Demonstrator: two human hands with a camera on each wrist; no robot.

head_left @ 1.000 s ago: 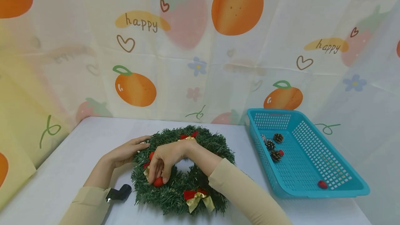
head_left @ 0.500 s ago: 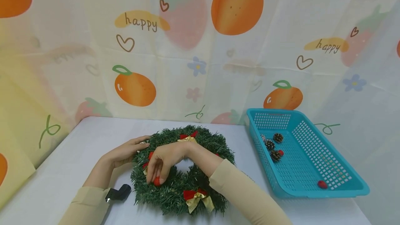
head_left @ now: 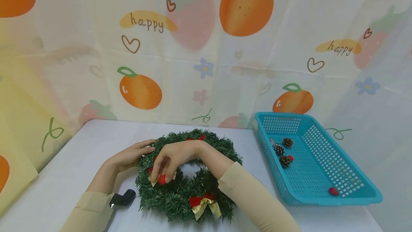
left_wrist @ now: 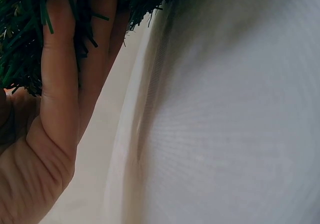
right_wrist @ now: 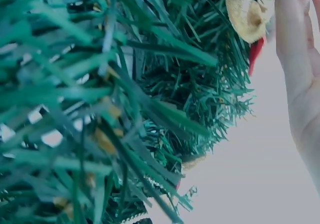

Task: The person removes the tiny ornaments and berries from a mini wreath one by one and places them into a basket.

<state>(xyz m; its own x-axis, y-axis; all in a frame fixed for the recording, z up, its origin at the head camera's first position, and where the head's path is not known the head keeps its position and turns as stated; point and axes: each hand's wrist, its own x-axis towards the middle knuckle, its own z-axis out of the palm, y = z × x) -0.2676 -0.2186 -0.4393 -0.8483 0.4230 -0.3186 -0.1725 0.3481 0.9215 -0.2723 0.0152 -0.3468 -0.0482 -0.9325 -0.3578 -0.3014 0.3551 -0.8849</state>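
A green wreath (head_left: 167,201) lies on the white table, trimmed with red-and-gold bows. My left hand (head_left: 130,156) rests against its left outer edge, and the left wrist view shows straight fingers (left_wrist: 60,74) reaching into the greenery. Over the wreath's left part, my right hand (head_left: 177,156) pinches a small red ball (head_left: 162,179) between thumb and fingers. A gold-and-red bow (head_left: 152,180) shows partly behind that ball. Another bow (head_left: 205,205) sits on the near side of the ring. The right forearm covers part of the wreath's right side.
A blue plastic basket (head_left: 280,185) stands at the right, holding several pine cones (head_left: 287,143) and a red ball (head_left: 333,191) near its front end. A black device (head_left: 123,198) is at the left cuff. A fruit-print curtain (head_left: 206,92) hangs behind the table.
My right hand first shifts slightly left, then rises a little with the red ball, uncovering more of the gold bow behind. My left hand stays at the wreath's edge.
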